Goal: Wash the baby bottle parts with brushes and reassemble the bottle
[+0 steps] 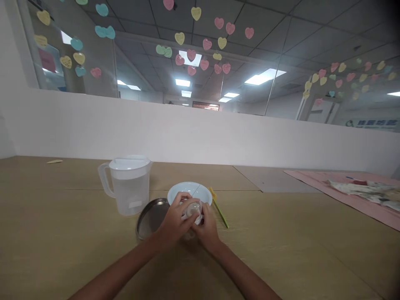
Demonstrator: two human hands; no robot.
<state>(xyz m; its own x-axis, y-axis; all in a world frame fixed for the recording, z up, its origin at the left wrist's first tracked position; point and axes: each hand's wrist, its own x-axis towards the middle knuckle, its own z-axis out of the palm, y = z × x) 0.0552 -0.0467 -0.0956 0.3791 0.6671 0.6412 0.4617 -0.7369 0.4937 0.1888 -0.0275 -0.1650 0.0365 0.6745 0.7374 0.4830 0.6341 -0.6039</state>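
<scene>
Both hands meet at the near edge of a pale round bowl [190, 187] on the wooden table. Between them is a small clear, rounded object [194, 209], partly covered by the fingers. My left hand [176, 216] has its fingers curled over the left side and top of it. On its right side, my right hand [207, 227] wraps round with bent fingers. A dark metal round tray [152, 217] lies left of my left hand. Just right of the bowl is a green stick with a yellow end [221, 213].
A translucent lidded pitcher [131, 189] with liquid stands at the left on the table [281, 250]. A pink cloth [331, 196] with papers or fabric [359, 191] on it lies at the right. Behind is a low white wall [187, 133] below glass with heart-shaped notes.
</scene>
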